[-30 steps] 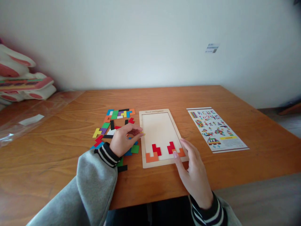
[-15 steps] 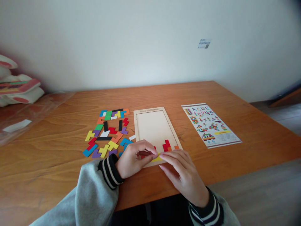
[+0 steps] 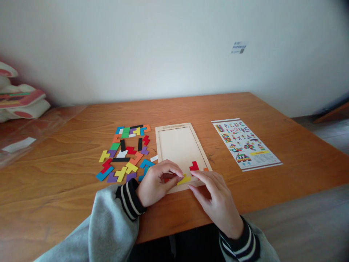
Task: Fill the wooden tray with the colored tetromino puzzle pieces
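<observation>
Wooden tray (image 3: 177, 145) lies flat at the centre of the frame, on the tabletop (image 3: 272, 182) that stretches across most of the lower half. To its right, well apart from it, we see a printed sheet (image 3: 247, 145) of small coloured figures.

Both of our hands are over the tray's lower end. Our left hand (image 3: 158, 183) is narrow, thumb and fingertips drawn together at one end of a yellow piece (image 3: 184, 179); we cannot tell whether it grips that piece or merely rests against it. Our right hand (image 3: 215, 196) is wider, thumb apart from the fingers, with nothing visible between them.

As for the pieces, we judge this to be early on. Those we can make out inside the tray all sit toward its lower end: the yellow one, a red piece (image 3: 194, 166) just above our right fingertips, a bit of an orange piece (image 3: 205, 169) beside that hand, and a patch of red showing between our left fingers. Far more remain outside: loose pieces (image 3: 121, 159) in many colours spread left of the tray, some probably hidden behind our left hand.
</observation>
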A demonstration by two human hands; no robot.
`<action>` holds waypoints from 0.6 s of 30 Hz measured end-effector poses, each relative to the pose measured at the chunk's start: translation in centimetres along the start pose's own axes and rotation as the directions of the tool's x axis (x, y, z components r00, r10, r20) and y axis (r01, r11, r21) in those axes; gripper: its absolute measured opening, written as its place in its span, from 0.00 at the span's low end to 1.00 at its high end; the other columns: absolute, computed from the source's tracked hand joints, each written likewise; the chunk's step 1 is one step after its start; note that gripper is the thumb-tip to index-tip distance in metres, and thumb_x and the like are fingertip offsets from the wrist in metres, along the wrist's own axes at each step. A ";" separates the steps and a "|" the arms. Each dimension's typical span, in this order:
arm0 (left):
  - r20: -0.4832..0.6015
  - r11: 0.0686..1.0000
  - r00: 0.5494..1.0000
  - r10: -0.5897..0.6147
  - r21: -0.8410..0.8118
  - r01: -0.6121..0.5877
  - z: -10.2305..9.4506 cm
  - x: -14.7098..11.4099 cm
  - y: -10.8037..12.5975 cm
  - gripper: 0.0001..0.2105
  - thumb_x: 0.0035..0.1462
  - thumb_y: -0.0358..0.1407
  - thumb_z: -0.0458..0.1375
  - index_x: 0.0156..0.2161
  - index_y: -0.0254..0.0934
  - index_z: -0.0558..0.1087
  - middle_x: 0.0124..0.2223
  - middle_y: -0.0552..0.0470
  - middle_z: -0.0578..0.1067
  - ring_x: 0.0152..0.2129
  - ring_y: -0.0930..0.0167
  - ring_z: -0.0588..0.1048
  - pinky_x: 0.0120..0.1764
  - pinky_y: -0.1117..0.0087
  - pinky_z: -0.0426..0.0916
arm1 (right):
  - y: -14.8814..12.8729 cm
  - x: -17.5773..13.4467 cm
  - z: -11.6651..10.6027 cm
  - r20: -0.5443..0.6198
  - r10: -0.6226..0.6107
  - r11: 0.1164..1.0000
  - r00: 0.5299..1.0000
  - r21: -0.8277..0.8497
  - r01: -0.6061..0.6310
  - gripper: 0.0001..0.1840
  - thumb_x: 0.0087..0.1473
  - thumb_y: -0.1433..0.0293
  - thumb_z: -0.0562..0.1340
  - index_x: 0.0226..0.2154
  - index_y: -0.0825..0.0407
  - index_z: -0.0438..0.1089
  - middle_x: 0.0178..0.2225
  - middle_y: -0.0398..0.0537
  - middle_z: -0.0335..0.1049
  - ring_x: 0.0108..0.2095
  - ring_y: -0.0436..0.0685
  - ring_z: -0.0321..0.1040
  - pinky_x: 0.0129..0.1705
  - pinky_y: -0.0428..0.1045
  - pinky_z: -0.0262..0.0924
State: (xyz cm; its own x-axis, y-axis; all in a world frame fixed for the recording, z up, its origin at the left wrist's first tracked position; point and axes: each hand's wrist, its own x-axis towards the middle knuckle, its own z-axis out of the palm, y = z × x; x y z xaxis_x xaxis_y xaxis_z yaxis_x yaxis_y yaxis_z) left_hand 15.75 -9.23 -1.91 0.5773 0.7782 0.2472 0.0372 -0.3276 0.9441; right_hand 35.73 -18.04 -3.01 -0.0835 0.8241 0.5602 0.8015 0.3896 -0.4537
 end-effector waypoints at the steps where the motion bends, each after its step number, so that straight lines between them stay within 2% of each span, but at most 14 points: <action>1: -0.008 1.000 1.000 -0.002 -0.006 0.002 0.0 0.0 -0.1 0.05 0.61 0.36 0.62 0.37 0.36 0.77 0.39 0.45 0.77 0.36 0.69 0.78 0.37 0.70 0.79 | 0.1 0.0 0.1 0.000 0.013 1.000 1.000 -0.007 -0.013 0.19 0.61 0.70 0.63 0.55 0.47 0.67 0.46 0.51 0.78 0.46 0.59 0.74 0.50 0.59 0.69; 4: -0.003 0.999 1.000 0.026 0.046 -0.026 0.1 0.0 -0.2 0.03 0.61 0.32 0.61 0.37 0.36 0.77 0.39 0.46 0.76 0.36 0.70 0.78 0.37 0.71 0.78 | 0.2 -0.1 0.2 0.030 0.007 1.000 1.000 -0.012 -0.007 0.19 0.62 0.70 0.63 0.55 0.47 0.67 0.46 0.50 0.78 0.47 0.59 0.73 0.51 0.59 0.69; 10: 0.086 0.931 0.977 0.194 0.298 -0.211 0.0 0.0 -0.5 0.06 0.63 0.28 0.58 0.40 0.38 0.78 0.41 0.47 0.77 0.37 0.71 0.78 0.39 0.72 0.75 | 0.1 0.0 0.1 0.136 -0.058 0.997 0.989 -0.036 0.063 0.14 0.63 0.70 0.62 0.51 0.45 0.72 0.48 0.46 0.78 0.49 0.59 0.72 0.54 0.61 0.65; 15: 0.148 0.812 0.933 0.329 0.460 -0.360 -0.1 0.1 -0.9 0.06 0.66 0.32 0.57 0.40 0.38 0.77 0.42 0.47 0.79 0.40 0.70 0.78 0.44 0.70 0.75 | -0.1 0.1 -0.1 0.143 -0.065 0.993 0.988 -0.093 0.079 0.10 0.61 0.70 0.63 0.46 0.45 0.76 0.47 0.46 0.79 0.48 0.59 0.72 0.55 0.62 0.64; 18: 0.240 0.706 0.894 0.378 0.550 -0.446 -0.4 0.1 -1.0 0.06 0.66 0.34 0.57 0.42 0.39 0.77 0.43 0.48 0.81 0.41 0.68 0.78 0.47 0.66 0.73 | -0.3 0.1 -0.3 0.093 -0.087 0.991 0.992 -0.098 0.096 0.12 0.60 0.72 0.64 0.46 0.45 0.76 0.44 0.46 0.80 0.46 0.59 0.73 0.54 0.61 0.65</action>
State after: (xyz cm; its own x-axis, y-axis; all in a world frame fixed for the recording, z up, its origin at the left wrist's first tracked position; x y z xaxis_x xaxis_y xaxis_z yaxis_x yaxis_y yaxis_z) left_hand 15.42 -8.61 -2.71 0.7259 0.4437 0.5255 0.2179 -0.8731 0.4362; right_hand 35.64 -18.22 -2.60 -0.2076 0.8218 0.5306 0.8440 0.4247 -0.3276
